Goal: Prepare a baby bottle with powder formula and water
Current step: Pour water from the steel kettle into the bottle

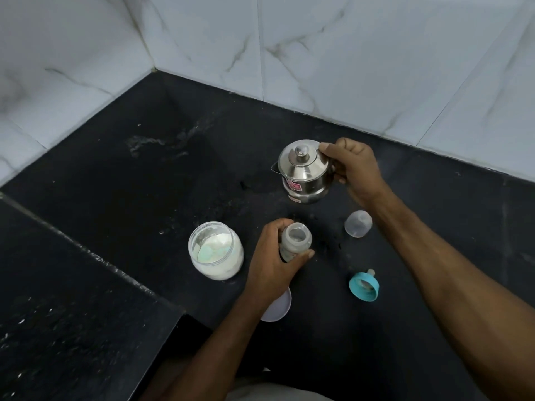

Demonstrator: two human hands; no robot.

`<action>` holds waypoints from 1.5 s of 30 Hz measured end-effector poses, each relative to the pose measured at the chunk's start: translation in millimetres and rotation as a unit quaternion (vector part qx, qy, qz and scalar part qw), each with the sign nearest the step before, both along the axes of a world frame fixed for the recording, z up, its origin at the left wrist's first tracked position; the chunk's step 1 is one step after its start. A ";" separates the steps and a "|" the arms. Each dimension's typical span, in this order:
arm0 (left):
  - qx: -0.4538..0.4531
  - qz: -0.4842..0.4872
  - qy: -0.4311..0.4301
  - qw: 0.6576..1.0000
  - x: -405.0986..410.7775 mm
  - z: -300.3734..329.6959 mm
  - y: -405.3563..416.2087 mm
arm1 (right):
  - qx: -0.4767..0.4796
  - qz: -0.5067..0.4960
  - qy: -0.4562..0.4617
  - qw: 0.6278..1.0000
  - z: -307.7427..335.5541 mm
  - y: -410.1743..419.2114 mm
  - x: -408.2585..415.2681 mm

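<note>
Nearest us, one white lid [278, 309] lies flat on the black counter [144, 180], half hidden under the left wrist. Left hand [273, 263] is wrapped round the baby bottle [296, 241], fingers curled on the far side, thumb clamped across the near side. Bottle stands upright on the counter, long axis vertical, open mouth pointing straight up at us, no teat on it.

Just left of that grip sits one open jar of white powder [215, 250], mouth up, a pale scoop seemingly lying inside. Right of the grip and a little nearer, one teal collar [364, 285] with its teat lies tipped on its side. Beyond that, one clear dome cap [357, 223] rests on its side too, directly below the right forearm.

Up beyond the bottle, right hand [351, 169] grips one steel kettle [304, 170] by the handle side, thumb pressed against the lid's rim, fingers curled behind the body. Kettle looks lifted off the counter, roughly upright, knobbed lid on, small spout pointing left, away from the gripping hand. Kettle and bottle are apart, nothing between spout and bottle mouth.

Marble-look wall tiles [347, 68] close off the far corner.
</note>
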State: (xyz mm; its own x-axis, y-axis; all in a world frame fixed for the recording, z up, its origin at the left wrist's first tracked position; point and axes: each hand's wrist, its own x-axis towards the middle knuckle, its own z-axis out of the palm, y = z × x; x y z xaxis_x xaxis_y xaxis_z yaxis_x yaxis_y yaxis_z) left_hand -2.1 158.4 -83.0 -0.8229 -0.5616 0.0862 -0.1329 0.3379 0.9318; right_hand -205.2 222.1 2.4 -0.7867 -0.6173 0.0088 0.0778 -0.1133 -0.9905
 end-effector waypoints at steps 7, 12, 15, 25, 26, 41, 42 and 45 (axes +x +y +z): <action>-0.003 -0.003 0.004 1.000 1.3 2.1 -0.4 | 0.032 0.024 0.030 0.999 28.1 36.8 9.2; -0.007 -0.011 0.007 1.000 1.0 3.2 -2.0 | 0.078 0.026 0.083 0.993 39.0 57.4 16.4; -0.006 -0.015 0.008 1.000 0.9 3.2 -1.7 | 0.098 0.031 0.105 0.989 42.8 66.2 19.6; -0.010 -0.018 0.002 1.000 1.6 3.4 -1.8 | 0.170 0.074 0.178 0.966 58.3 74.6 25.7; -0.010 -0.018 -0.001 1.000 1.9 3.0 -1.9 | 0.174 0.077 0.183 0.965 59.3 74.4 26.5; -0.004 -0.016 -0.022 1.000 0.8 4.2 -0.7 | 0.213 0.116 0.249 0.938 69.6 62.2 31.3; -0.004 -0.014 -0.026 1.000 0.4 4.6 -0.4 | 0.215 0.120 0.252 0.936 70.1 61.8 31.0; -0.003 -0.013 -0.035 0.999 -0.9 4.6 0.0 | 0.220 0.128 0.260 0.932 70.7 60.4 30.4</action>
State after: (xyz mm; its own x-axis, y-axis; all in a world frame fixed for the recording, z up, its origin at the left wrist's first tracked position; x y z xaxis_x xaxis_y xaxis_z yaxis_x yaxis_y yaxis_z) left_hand -3.0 158.4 -78.4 -0.8413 -0.5396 0.0321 -0.1880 0.3477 0.9185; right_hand -174.8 282.5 73.1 -0.5730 -0.8180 0.0502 -0.4568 0.2679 -0.8483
